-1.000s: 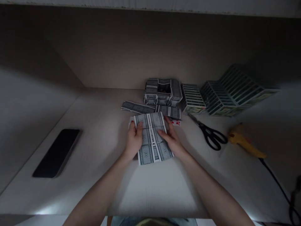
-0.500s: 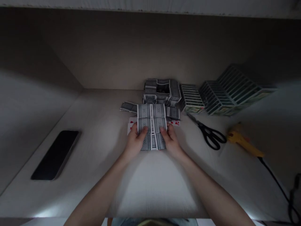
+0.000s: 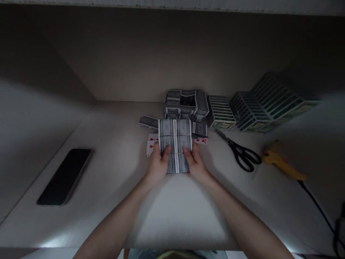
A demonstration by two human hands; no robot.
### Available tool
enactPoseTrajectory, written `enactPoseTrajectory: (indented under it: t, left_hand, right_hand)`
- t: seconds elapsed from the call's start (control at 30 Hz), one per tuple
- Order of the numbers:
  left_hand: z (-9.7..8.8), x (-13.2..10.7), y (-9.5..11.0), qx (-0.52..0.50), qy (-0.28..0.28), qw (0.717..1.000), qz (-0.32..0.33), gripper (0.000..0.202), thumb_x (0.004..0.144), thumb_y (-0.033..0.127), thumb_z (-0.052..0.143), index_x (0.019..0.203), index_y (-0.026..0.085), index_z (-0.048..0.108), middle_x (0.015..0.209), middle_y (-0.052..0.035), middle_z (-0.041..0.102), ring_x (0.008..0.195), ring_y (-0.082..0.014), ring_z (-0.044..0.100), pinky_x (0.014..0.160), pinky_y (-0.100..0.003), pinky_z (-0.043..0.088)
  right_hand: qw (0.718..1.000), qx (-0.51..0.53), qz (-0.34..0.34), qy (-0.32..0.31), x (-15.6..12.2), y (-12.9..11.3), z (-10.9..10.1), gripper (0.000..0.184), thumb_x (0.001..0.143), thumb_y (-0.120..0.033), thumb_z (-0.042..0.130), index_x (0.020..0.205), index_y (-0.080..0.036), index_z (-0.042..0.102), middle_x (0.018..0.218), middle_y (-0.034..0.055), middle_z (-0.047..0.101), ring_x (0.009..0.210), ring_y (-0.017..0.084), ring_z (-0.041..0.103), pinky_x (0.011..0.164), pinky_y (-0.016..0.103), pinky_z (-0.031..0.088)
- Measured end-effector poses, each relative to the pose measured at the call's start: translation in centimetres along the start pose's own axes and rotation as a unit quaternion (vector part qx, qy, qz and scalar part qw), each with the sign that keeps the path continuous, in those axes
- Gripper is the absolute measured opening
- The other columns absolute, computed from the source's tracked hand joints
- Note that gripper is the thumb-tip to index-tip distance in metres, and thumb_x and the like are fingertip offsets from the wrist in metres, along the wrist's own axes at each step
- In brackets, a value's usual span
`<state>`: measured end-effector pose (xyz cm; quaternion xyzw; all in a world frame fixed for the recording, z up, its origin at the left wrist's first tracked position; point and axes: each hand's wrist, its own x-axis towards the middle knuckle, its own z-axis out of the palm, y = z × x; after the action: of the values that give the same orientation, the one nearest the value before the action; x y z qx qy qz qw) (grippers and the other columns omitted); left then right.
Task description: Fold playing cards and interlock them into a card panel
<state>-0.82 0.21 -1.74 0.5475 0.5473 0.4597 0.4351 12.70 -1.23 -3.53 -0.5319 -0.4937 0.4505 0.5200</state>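
Both my hands grip the lower sides of a flat panel of joined playing cards (image 3: 175,145) with grey-green patterned backs. My left hand (image 3: 159,164) holds its left edge, and my right hand (image 3: 195,163) holds its right edge. Just behind the panel, face-up cards with red hearts (image 3: 152,144) show at the left, and another (image 3: 201,141) shows at the right. The panel hides part of a loose strip of joined cards (image 3: 148,122). Behind it stands a hollow box-like card structure (image 3: 186,104).
Ridged card constructions (image 3: 221,112) stand at the back right, with a larger one (image 3: 265,106) beyond. Black-handled scissors (image 3: 242,154), a yellow glue gun (image 3: 279,162) and its black cable (image 3: 320,212) lie to the right. A black phone (image 3: 64,177) lies on the pale desk (image 3: 178,216) at the left.
The card panel has turned from a skewed angle to square with the desk and looks shorter. It now covers more of the strip behind it. Both hands have closed in on it.
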Motion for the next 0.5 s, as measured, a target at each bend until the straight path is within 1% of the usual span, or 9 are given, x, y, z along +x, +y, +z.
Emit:
enactPoseTrajectory:
  t: [0.13,0.23,0.3,0.4,0.5]
  left_hand:
    - [0.1,-0.1,-0.3,0.033,0.008,0.999,0.005,0.023,0.08,0.041,0.045,0.088,0.02,0.041,0.087,-0.0041,0.058,0.078,-0.0164,0.055,0.067,-0.029,0.044]
    - [0.3,-0.3,-0.2,0.037,0.013,0.999,0.002,0.021,0.08,0.04,0.045,0.084,0.021,0.039,0.082,-0.0024,0.057,0.073,-0.0156,0.054,0.064,-0.028,0.043]
    - [0.3,-0.5,0.2,0.021,0.009,1.0,0.007,0.018,0.081,0.038,0.044,0.083,0.021,0.039,0.084,-0.0024,0.057,0.077,-0.0156,0.054,0.067,-0.028,0.043]
    - [0.2,-0.8,0.9,-0.013,-0.017,1.0,0.02,0.014,0.083,0.034,0.041,0.088,0.021,0.041,0.093,-0.0035,0.059,0.084,-0.0159,0.054,0.075,-0.03,0.043]
    - [-0.3,-0.9,1.7,-0.073,-0.05,0.996,0.027,0.022,0.078,0.031,0.049,0.097,0.021,0.046,0.101,-0.0044,0.059,0.09,-0.017,0.055,0.08,-0.031,0.043]
  right_hand:
    - [1.0,-0.014,-0.024,-0.001,-0.1,-0.3,0.0,0.036,0.083,-0.044,0.04,0.113,-0.024,0.041,0.106,0.0055,0.055,0.098,0.019,0.051,0.086,0.037,0.042]
    - [0.999,-0.027,-0.047,0.005,0.1,-0.2,0.0,0.036,0.084,-0.044,0.039,0.113,-0.024,0.04,0.108,0.0059,0.054,0.099,0.019,0.05,0.088,0.036,0.04]
    - [0.998,-0.031,-0.056,0.008,0.2,-0.2,-0.1,0.035,0.084,-0.044,0.039,0.111,-0.024,0.042,0.109,0.0054,0.054,0.1,0.019,0.05,0.088,0.036,0.04]
    - [0.998,-0.025,-0.064,0.015,0.5,-0.4,-0.4,0.034,0.083,-0.046,0.039,0.11,-0.024,0.044,0.111,0.0045,0.054,0.104,0.019,0.048,0.092,0.036,0.037]
    - [0.998,-0.015,-0.055,0.031,0.7,-0.5,-0.8,0.036,0.083,-0.048,0.038,0.109,-0.024,0.046,0.114,0.004,0.055,0.107,0.019,0.047,0.095,0.036,0.034]
